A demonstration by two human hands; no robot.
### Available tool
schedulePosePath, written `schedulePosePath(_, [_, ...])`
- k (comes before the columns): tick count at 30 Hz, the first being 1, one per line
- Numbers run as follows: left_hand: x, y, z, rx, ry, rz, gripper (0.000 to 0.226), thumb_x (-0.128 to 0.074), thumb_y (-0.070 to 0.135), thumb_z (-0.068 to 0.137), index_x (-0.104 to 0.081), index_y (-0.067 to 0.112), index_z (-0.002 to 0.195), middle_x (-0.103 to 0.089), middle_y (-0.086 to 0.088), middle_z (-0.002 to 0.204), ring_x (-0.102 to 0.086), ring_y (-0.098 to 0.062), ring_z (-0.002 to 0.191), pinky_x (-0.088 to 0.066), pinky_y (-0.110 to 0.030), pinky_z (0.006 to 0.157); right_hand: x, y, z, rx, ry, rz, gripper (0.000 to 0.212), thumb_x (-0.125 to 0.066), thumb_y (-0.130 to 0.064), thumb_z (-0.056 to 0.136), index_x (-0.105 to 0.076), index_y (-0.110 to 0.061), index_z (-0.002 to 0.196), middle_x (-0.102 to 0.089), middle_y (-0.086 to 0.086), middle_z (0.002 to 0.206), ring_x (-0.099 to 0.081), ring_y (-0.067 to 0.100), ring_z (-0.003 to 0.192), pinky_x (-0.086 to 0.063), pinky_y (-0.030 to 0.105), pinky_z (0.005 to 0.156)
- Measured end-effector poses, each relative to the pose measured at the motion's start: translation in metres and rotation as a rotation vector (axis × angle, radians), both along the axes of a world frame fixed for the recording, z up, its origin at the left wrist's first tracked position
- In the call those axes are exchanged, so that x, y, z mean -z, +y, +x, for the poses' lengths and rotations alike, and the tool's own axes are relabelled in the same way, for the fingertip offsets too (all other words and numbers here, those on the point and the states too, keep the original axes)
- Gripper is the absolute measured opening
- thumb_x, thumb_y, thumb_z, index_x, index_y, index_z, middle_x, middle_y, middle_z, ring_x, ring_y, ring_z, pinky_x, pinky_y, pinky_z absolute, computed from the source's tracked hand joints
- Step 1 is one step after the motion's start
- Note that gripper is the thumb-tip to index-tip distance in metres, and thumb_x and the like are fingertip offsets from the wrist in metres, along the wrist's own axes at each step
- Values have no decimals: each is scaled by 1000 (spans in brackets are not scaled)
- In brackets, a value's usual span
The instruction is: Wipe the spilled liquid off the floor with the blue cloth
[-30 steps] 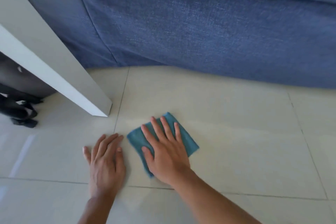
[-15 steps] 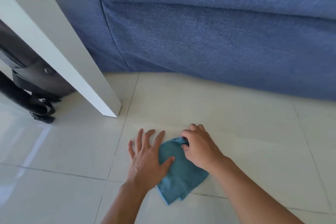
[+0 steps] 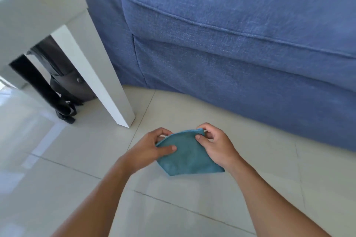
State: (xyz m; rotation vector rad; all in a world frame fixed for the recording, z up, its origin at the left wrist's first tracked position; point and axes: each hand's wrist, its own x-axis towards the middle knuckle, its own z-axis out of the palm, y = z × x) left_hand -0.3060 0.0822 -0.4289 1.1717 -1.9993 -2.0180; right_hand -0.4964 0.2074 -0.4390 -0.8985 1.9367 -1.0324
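Note:
The blue cloth is folded and held up off the pale tiled floor, its lower corners hanging down. My left hand pinches its upper left edge, thumb on the front face. My right hand pinches its upper right corner. No spilled liquid stands out on the glossy tiles under the cloth.
A blue fabric sofa fills the back and right, close behind my hands. A white table leg stands on the floor to the left. A dark bag with straps lies under the table.
The cloth was pressed flat on the floor under my right hand, then gathered up. Now both hands hold it raised, and the view has pulled back and up.

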Motion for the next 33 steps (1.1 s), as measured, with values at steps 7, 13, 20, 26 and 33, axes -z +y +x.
schedulePosePath(7, [-126, 2, -5, -286, 86, -193, 43, -64, 13, 91, -42, 37, 120, -63, -1, 114, -66, -12, 87, -57, -29, 76, -131, -55, -24, -140, 105, -33, 14, -65, -15, 94, -64, -26, 86, -70, 14, 85, -53, 11, 68, -41, 30, 64])
schedulePosePath(13, [-272, 0, 6, -654, 276, -535, 31, -56, 11, 94, -47, 34, 112, -61, 5, 103, -61, -23, 92, -52, -37, 78, -291, -144, -9, -431, -89, -168, 7, -66, -16, 92, -70, -21, 89, -75, 12, 90, -62, 18, 75, -47, 36, 74])
schedulePosePath(20, [-386, -30, 134, -1086, 5, -608, 29, -54, 5, 88, -65, 29, 100, -62, 6, 99, -64, -18, 83, -55, -35, 68, -383, -231, 143, -732, -231, -148, 7, -68, -5, 93, -72, -11, 95, -74, 8, 86, -69, 20, 71, -56, 30, 65])
schedulePosePath(26, [-365, -31, 264, -1105, -497, -439, 34, -50, 2, 86, -68, 20, 108, -61, -8, 113, -59, -19, 86, -51, -30, 70, -365, -239, 287, -840, 133, -168, 12, -66, -10, 87, -71, -20, 83, -62, -5, 78, -62, 16, 76, -49, 26, 62])
schedulePosePath(33, [-334, -28, 306, -1001, -922, -813, 35, -50, 21, 88, -65, 27, 119, -47, -4, 130, -52, -29, 112, -49, -43, 91, -341, -229, 344, -840, 522, -321, 22, -56, -19, 94, -71, -21, 110, -65, 5, 113, -63, 28, 102, -46, 32, 75])
